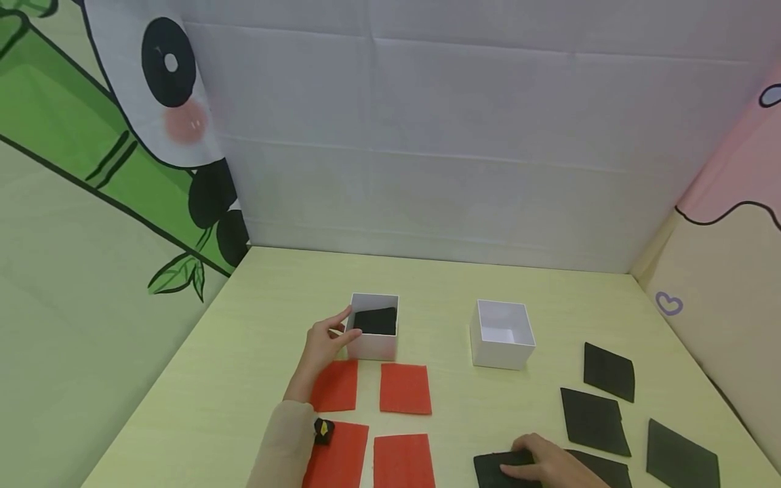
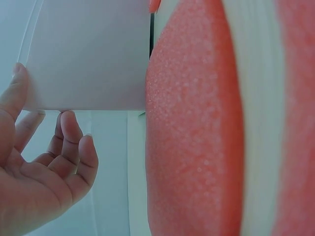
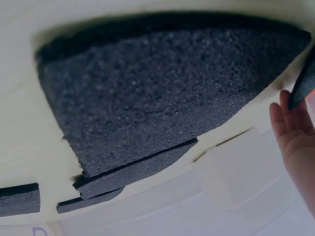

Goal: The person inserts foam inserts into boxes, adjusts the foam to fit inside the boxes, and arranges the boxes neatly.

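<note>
My left hand (image 1: 323, 342) grips the left white box (image 1: 372, 348) at its near left corner, thumb at the rim. A black foam square (image 1: 375, 321) stands inside that box. In the left wrist view the fingers of the left hand (image 2: 54, 172) are bent along the box's edge. Low on the right, my right hand (image 1: 549, 462) pinches another black foam square (image 1: 491, 469), thumb on its top face. The right wrist view catches only the tip of this held square (image 3: 306, 81) at its edge, beside the fingers.
A second white box (image 1: 502, 354) stands right of the first. Red foam squares (image 1: 405, 389), several in number, lie in front of the left box. More black foam squares (image 1: 595, 421) are spread at the right. A white cloth wall (image 1: 427, 156) closes the back of the table (image 1: 439, 285).
</note>
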Demonstrator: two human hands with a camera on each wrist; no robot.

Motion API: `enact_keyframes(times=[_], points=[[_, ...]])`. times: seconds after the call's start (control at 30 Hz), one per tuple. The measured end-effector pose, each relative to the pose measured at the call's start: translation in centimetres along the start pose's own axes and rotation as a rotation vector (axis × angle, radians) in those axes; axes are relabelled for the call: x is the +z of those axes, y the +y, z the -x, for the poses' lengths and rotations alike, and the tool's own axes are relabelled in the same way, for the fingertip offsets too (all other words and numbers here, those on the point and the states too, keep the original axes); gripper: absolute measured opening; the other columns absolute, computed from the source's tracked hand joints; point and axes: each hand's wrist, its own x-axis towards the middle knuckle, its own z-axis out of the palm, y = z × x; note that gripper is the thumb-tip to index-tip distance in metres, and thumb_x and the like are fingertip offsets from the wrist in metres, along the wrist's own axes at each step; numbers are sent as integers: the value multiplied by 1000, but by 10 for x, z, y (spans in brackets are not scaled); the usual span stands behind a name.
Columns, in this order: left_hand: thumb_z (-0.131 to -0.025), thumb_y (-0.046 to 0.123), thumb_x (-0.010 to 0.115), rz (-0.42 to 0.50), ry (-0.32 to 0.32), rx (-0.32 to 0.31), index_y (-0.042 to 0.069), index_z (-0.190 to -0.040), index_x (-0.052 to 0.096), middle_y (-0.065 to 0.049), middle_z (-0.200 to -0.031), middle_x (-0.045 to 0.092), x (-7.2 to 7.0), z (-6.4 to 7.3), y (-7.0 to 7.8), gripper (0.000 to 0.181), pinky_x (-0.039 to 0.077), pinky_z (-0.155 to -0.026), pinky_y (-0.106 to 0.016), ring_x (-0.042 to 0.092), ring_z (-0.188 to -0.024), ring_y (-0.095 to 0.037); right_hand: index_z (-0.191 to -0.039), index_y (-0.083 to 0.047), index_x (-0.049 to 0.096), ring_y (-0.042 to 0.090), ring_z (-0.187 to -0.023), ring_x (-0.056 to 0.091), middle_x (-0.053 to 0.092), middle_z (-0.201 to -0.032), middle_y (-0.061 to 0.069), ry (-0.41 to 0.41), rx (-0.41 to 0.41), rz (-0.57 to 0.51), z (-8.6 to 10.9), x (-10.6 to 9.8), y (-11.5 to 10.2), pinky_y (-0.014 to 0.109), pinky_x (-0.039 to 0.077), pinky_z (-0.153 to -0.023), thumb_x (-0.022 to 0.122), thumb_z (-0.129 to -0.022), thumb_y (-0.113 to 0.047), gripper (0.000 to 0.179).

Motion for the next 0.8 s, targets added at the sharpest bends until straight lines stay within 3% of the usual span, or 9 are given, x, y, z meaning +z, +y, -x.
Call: enact_keyframes(times=[0.03, 0.07, 0.2, 0.23, 0.33, 0.43, 0.47, 0.6, 0.8], points=[[-77, 25, 70, 0, 1, -1, 14, -130, 48, -8, -93, 56, 1, 0, 0, 58, 41, -59, -26, 48, -76, -21, -98, -3, 56, 21, -79, 47, 49, -91, 4, 24, 136, -70, 0, 0, -3, 40, 42, -67, 62, -80, -42, 43], [-77, 24, 70, 0, 3, -2, 14, -130, 48, -8, -92, 56, 1, -1, 1, 58, 41, -58, -26, 48, -76, -21, -98, -3, 54, 22, -77, 46, 47, -90, 5, 30, 171, -81, -1, 0, -3, 39, 42, -65, 62, -79, -43, 45], [-77, 25, 70, 0, 8, -4, 14, -130, 48, -8, -91, 56, 4, -3, 2, 58, 40, -58, -26, 48, -75, -21, -98, -5, 53, 22, -78, 45, 46, -91, 6, 3, 138, -132, -3, -5, 0, 37, 40, -63, 60, -81, -42, 41], [-77, 25, 70, 0, 8, -5, 14, -130, 48, -8, -92, 56, 5, -3, 2, 58, 40, -58, -26, 48, -75, -21, -100, -5, 55, 21, -80, 45, 46, -94, 6, -20, 74, -114, -3, -7, 2, 37, 41, -64, 59, -82, -40, 40], [-77, 25, 70, 2, 10, -11, 14, -130, 48, -8, -92, 56, 6, -4, 3, 58, 40, -58, -26, 48, -75, -21, -109, -6, 61, 14, -84, 47, 49, -99, 5, -81, -303, 88, -4, -12, 12, 33, 44, -67, 57, -86, -37, 39], [-77, 25, 70, 0, 11, -12, 14, -130, 48, -8, -92, 56, 6, -4, 3, 58, 40, -58, -26, 48, -75, -21, -116, -10, 61, 2, -83, 44, 49, -99, -1, -42, -700, 304, -6, -16, 19, 21, 43, -64, 63, -83, -25, 37], [-77, 25, 70, 0, 11, -13, 14, -130, 48, -9, -91, 56, 6, -4, 3, 58, 40, -58, -26, 47, -75, -21, -117, -9, 61, 0, -82, 43, 49, -97, -2, -22, -780, 341, -6, -17, 21, 18, 42, -63, 65, -81, -20, 38], [-77, 26, 70, -4, 10, -12, 14, -130, 48, -8, -91, 56, 6, -3, 4, 59, 39, -58, -26, 47, -74, -20, -113, -2, 62, -2, -78, 42, 51, -92, -4, -51, -857, 287, -10, -21, 22, 15, 40, -61, 67, -77, -6, 37], [-77, 25, 70, -7, 8, -15, 15, -130, 48, -8, -91, 56, 6, -4, 3, 58, 39, -57, -25, 47, -74, -20, -112, 4, 60, 4, -80, 52, 58, -91, 3, -48, -926, 165, -12, -25, 23, 19, 45, -62, 64, -81, -4, 32]])
